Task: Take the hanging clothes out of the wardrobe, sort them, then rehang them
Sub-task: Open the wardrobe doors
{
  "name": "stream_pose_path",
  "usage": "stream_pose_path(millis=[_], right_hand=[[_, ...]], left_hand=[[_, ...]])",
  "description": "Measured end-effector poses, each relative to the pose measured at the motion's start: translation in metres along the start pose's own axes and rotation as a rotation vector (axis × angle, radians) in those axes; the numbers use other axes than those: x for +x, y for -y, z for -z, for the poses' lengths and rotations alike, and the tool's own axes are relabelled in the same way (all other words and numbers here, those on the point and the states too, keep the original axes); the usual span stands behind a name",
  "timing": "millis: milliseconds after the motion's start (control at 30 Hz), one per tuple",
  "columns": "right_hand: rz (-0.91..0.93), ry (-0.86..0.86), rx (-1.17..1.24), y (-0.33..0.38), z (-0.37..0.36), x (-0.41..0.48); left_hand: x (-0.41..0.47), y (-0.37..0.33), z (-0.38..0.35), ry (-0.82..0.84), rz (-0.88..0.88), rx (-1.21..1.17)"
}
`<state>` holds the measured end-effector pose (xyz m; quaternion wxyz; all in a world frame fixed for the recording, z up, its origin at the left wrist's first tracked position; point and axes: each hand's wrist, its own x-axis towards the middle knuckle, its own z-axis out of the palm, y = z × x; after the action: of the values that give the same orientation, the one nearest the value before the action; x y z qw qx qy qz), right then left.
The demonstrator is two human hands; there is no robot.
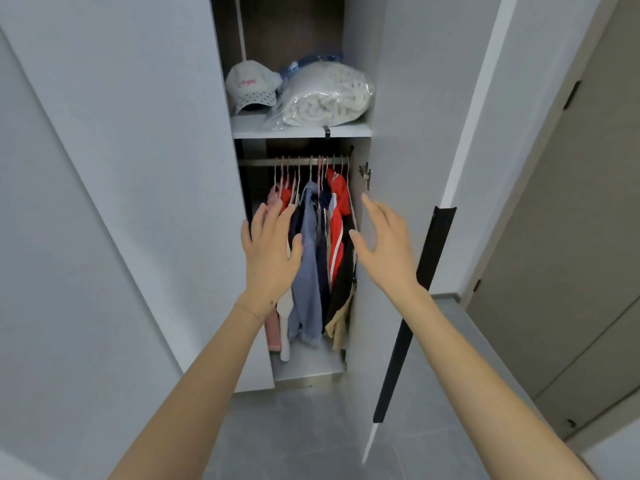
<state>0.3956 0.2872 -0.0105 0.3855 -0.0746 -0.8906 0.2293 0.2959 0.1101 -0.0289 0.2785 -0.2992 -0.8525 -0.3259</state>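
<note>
The narrow wardrobe stands open, with several garments on hangers along its metal rail (301,161). Among them are a pink piece (273,329) at the left, a light blue shirt (309,271) in the middle, a red jacket (337,237) with a white stripe and a black and tan piece (341,306) at the right. My left hand (270,251) is spread flat in front of the left side of the clothes, fingers straight. My right hand (384,244) is held open just right of the clothes, holding nothing.
A white shelf (301,129) above the rail carries a white cap (254,86) and a bagged white blanket (329,93). The left door (138,168) and the right door (405,116), edged with a black strip (433,251), flank the opening. Grey tiled floor (304,427) lies below.
</note>
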Motion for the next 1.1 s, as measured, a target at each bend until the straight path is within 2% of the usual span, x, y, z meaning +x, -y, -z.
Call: stream_pose_path(millis=[100,333,500,633,767,933,1100], right_hand=[[-0.023,0.061,0.040,0.007,-0.043,0.019],[-0.065,0.097,0.163,0.029,-0.152,0.072],[-0.151,0.158,0.188,0.029,-0.200,0.103],[-0.160,0.159,0.187,0.019,-0.226,0.135],[-0.153,0.171,0.195,-0.001,-0.249,0.165],[-0.107,0.215,0.215,-0.027,-0.275,0.203],[-0.053,0.239,0.237,-0.046,-0.296,0.235]], left_hand=[[0.015,0.047,0.003,-0.024,0.044,0.017],[0.081,0.166,-0.016,-0.033,0.211,-0.133],[0.128,0.202,-0.041,-0.043,0.209,-0.126],[0.164,0.214,-0.066,-0.085,0.289,-0.120],[0.205,0.224,-0.085,-0.245,0.362,-0.124],[0.243,0.220,-0.113,-0.421,0.543,-0.158],[0.260,0.218,-0.130,-0.601,0.602,-0.139]])
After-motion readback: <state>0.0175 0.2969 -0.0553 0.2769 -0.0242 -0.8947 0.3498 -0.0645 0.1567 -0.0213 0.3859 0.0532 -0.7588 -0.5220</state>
